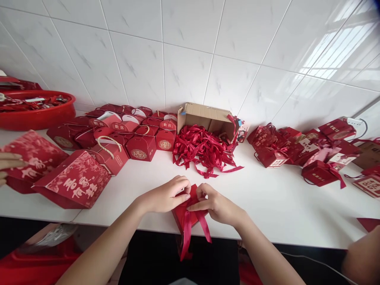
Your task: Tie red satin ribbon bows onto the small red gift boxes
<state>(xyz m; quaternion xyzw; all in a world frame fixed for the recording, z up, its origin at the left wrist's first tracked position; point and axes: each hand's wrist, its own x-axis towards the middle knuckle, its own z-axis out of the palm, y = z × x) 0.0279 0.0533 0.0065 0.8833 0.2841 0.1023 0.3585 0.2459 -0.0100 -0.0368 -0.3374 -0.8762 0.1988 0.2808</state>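
Note:
Between my hands, near the front edge of the white table, sits a small red gift box. A shiny red ribbon lies over it, and its two tails hang down toward me. My left hand pinches the ribbon at the top of the box, fingers curled. From the other side my right hand pinches the ribbon too, its index finger reaching across the box. The fingers partly hide where the ribbon crosses. Beyond my hands a heap of red ribbons spills from a cardboard box.
On the white table, several red gift boxes crowd the left and more ribboned boxes stand right. A red basin is at far left. Another person's hand touches a box there; another person's arm shows lower right.

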